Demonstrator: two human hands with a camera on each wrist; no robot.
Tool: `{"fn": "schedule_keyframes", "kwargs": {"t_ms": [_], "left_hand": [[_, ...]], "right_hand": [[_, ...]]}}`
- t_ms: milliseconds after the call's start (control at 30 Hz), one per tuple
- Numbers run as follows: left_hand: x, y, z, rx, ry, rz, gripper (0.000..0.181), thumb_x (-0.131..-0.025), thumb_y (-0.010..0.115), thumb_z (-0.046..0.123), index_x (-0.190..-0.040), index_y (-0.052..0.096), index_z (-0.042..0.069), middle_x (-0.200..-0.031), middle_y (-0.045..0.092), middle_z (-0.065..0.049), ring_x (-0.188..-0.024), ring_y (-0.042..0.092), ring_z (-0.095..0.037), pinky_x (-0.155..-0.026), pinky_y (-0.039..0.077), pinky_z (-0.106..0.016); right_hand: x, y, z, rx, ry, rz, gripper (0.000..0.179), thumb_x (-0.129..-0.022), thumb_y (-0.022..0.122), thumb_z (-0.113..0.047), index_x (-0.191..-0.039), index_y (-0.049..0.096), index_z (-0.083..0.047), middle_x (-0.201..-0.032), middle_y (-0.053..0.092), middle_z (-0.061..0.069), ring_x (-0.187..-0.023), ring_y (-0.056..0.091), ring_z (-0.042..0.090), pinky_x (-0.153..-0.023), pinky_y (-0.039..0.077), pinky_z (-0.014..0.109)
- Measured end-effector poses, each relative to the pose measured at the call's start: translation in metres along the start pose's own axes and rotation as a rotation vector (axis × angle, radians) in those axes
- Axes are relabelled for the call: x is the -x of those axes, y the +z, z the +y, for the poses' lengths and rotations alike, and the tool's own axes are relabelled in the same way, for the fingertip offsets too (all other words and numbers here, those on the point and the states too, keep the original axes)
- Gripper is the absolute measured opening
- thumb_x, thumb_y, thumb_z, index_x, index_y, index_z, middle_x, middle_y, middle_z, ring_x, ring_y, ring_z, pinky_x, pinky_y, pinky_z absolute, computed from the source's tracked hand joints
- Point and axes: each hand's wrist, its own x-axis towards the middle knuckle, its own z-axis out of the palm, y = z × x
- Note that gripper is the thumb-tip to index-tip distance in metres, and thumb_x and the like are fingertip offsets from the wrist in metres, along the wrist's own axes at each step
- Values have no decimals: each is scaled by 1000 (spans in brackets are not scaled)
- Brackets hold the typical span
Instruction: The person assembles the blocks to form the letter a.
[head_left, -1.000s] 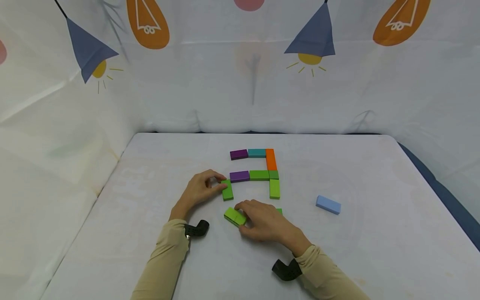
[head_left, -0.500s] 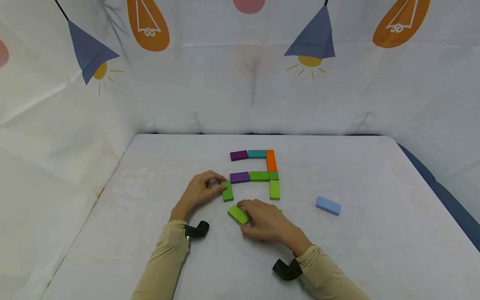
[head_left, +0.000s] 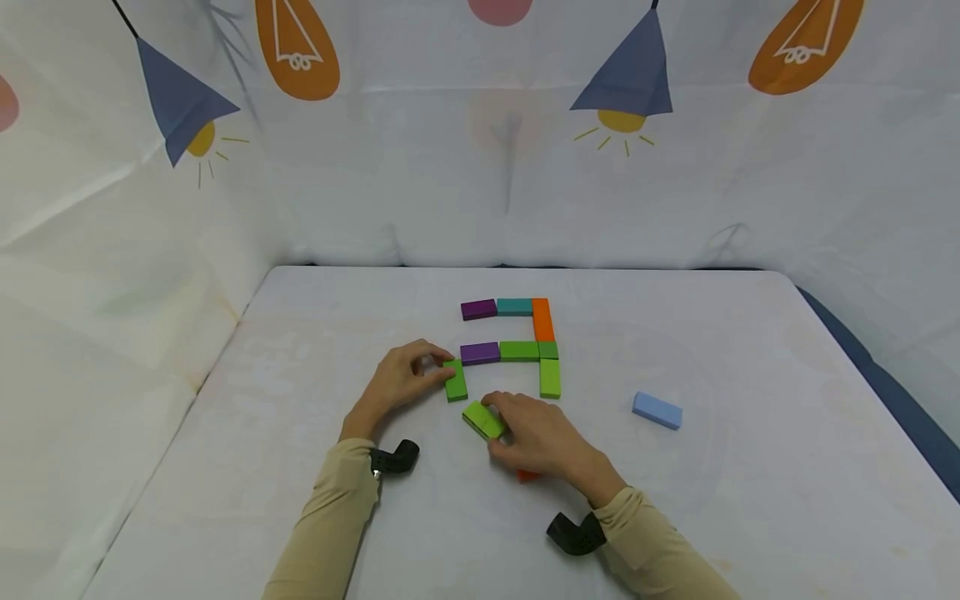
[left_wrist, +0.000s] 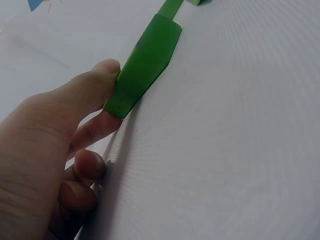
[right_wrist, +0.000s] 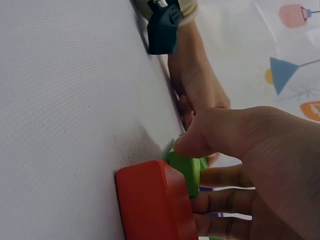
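In the head view my left hand [head_left: 397,385] pinches the end of a green block [head_left: 456,383] lying on the table; the left wrist view shows thumb and fingertip at the side of the same green block [left_wrist: 145,65]. My right hand [head_left: 543,437] grips a light green block [head_left: 483,420], set slantwise just below the left hand's block. In the right wrist view the thumb and fingers stand around that green block [right_wrist: 186,171]. Close by, a red-orange block [right_wrist: 152,202] lies partly beneath the right hand, mostly hidden in the head view.
Beyond the hands lies a row of dark purple [head_left: 478,309], teal [head_left: 514,307] and orange [head_left: 543,319] blocks. Nearer sit purple [head_left: 480,353], green [head_left: 519,351], small green [head_left: 548,350] and light green [head_left: 550,378] blocks. A blue block [head_left: 657,411] lies apart on the right of the white table [head_left: 750,500].
My right hand has shifted the light green block up and to the right, uncovering more of the red-orange block. The green block right of that hand is now hidden. My left hand stays put.
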Motion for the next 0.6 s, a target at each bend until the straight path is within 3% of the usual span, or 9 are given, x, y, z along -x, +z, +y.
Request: {"fn": "schedule_keyframes", "kwargs": {"t_ms": [333,600], "left_hand": [[0,1,-3,6,37,19,24,-84,71,36,-104,71,23,-95,68,6,-62,47,-6,-56,40,-21],[-2,2,-5,10,28,20,23,-84,71,36,-103,71,24,-94,68,7,-61,47,-7,-55,39,-21]], "right_hand": [[-3,3,1,-4,30,55,45,-84,63,-30,-126,53,-16,-106,65,-3,-79,53,7,-67,48,23],[-5,3,2,-1,28,65,43,-85,65,-29,-124,53,-15,-99,62,-2,-73,50,8,-61,46,22]]}}
